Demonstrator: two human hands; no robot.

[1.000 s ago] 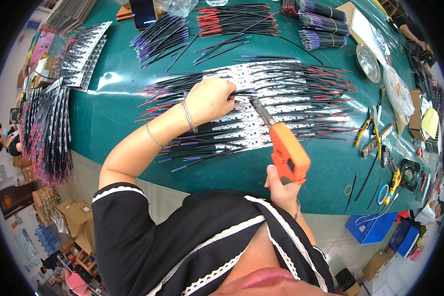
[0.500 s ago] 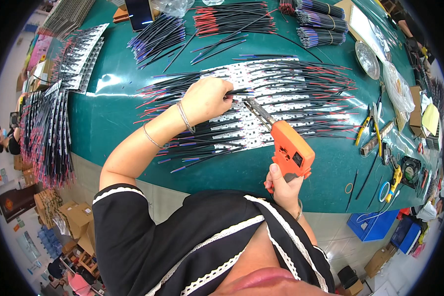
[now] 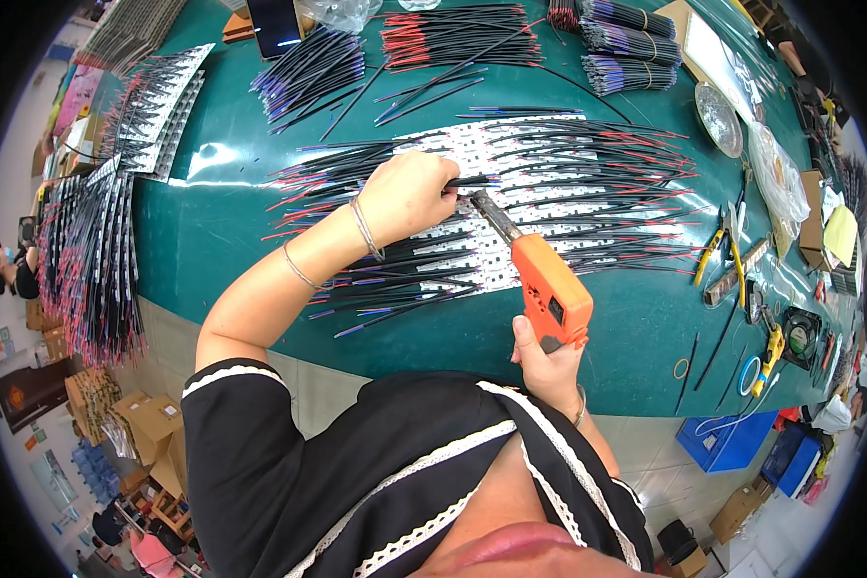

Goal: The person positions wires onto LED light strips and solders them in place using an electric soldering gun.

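Observation:
My left hand [image 3: 411,197] reaches over a white panel of small circuit boards [image 3: 472,253] and pinches short black wires [image 3: 472,181], whose ends point right over the panel. An orange soldering gun [image 3: 552,281] is gripped in my right hand [image 3: 549,364], its body slanting up and left. The metal tip of the gun comes close to the wire ends beside my left fingertips; whether they touch is too small to tell. Rows of black wires with red and blue ends stick out from both sides of the panel. My left fingers partly hide the wires they hold.
Loose wire piles [image 3: 460,40] and tied wire bundles [image 3: 630,48] lie at the back of the green table [image 3: 405,354]. More wired panels [image 3: 91,260] hang over the left edge. At right are a metal dish [image 3: 718,118], yellow-handled pliers [image 3: 711,252] and a small fan [image 3: 801,329].
The soldering gun and my right hand have shifted a little to the left, and the gun's body has turned slightly. My left hand stays nearly in place with the wires.

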